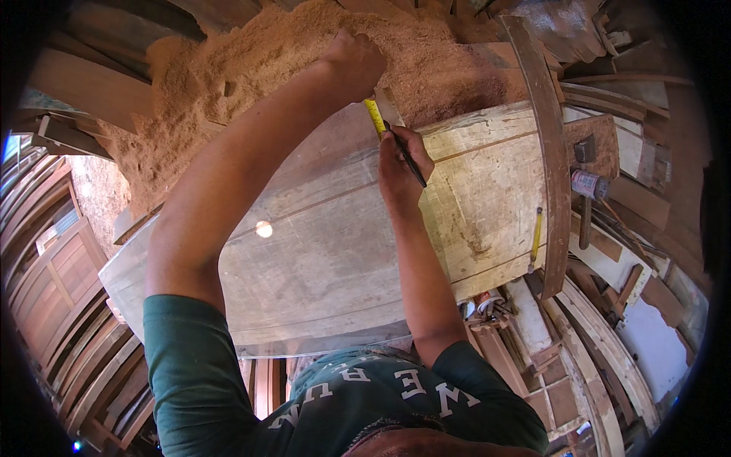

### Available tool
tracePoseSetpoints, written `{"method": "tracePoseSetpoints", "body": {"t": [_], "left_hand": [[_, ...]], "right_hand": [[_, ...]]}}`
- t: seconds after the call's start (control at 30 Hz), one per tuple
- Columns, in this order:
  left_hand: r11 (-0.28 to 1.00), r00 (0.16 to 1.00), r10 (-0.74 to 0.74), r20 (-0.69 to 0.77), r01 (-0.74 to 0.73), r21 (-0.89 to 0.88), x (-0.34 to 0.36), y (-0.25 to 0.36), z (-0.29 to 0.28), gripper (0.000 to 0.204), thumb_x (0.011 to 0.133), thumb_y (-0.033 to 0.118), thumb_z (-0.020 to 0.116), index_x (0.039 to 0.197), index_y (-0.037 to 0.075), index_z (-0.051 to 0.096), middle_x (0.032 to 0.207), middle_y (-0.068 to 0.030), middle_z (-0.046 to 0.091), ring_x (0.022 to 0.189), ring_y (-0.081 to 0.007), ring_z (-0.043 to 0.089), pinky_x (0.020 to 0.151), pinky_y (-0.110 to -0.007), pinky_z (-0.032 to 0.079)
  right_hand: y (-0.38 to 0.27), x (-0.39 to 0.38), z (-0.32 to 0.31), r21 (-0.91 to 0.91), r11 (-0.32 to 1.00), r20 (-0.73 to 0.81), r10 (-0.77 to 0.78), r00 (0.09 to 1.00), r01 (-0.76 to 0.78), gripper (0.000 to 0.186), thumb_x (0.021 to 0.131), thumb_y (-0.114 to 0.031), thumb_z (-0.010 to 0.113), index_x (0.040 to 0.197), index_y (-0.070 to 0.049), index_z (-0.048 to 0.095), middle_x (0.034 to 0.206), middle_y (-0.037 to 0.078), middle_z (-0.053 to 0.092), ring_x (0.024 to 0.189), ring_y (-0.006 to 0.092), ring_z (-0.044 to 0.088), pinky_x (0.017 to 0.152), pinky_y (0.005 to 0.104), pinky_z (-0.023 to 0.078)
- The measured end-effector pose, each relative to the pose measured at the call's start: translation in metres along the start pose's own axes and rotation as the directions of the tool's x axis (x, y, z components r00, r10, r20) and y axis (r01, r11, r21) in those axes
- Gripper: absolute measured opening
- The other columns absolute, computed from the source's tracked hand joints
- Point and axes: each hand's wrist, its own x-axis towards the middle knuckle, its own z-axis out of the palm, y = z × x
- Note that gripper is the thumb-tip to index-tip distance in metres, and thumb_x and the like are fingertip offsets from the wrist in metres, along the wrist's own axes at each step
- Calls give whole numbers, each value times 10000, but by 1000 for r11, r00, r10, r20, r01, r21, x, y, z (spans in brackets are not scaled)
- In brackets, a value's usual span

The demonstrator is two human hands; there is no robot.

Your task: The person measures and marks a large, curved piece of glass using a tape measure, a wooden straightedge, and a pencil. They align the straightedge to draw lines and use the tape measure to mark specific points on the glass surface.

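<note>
My left hand (354, 67) is closed at the far side of the worktable (327, 236), over the sawdust. A yellow tape measure blade (375, 116) runs from beneath it toward my right hand; the case, if in my left fist, is hidden. My right hand (403, 160) grips a slim black pen (411, 164), tilted, with the thumb and fingertips at the near end of the blade. Just beyond the blade, a narrow brown wooden piece (396, 108) shows at the table's far edge.
Heaped sawdust (259, 68) borders the table's far side. A long curved-looking plank (544, 152) crosses its right end, near a yellow stick-like tool (537, 238). Farther right are a can (589, 183) and a hammer (585, 221). Stacked boards (76, 335) stand left.
</note>
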Motion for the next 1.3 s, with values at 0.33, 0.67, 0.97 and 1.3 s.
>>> {"method": "tracePoseSetpoints", "body": {"t": [0.33, 0.67, 0.97, 1.3], "left_hand": [[1000, 999, -24, 21, 24, 1, 0, 2, -4, 415, 790, 465, 819, 994, 108, 765, 1005, -50, 732, 1060, -227, 661, 872, -411, 470], [1000, 999, -13, 48, 13, 2, 2, 1, -5, 420, 796, 468, 814, 995, 101, 766, 1013, -59, 731, 1063, -236, 661, 891, -435, 476], [1000, 998, -18, 61, 18, -4, 2, 2, -7, 439, 790, 462, 817, 1007, 84, 762, 1018, -68, 733, 1064, -237, 663, 902, -437, 484], [1000, 999, -18, -38, 18, 10, 0, 2, 0, 456, 747, 480, 833, 945, 75, 760, 954, -66, 733, 1039, -237, 664, 875, -401, 488]], "right_hand": [[-4, 1, 0, 10, 999, 9, -39, 999, 39, 135, 898, -6, 693, 1033, -13, 690, 872, 118, 715, 764, 155, 671, 704, 294, 539], [3, 1, 0, -27, 995, 3, -101, 995, 101, 142, 885, 8, 697, 1025, -10, 685, 889, 139, 715, 787, 197, 697, 715, 316, 549], [2, 2, 2, -46, 983, -25, -179, 983, 178, 119, 921, -1, 687, 1040, -1, 688, 901, 75, 710, 793, 112, 644, 722, 264, 537], [1, 2, 4, -91, 976, -21, -201, 979, 198, 114, 919, 0, 685, 1033, 0, 679, 895, 75, 700, 790, 112, 636, 718, 269, 533]]}}
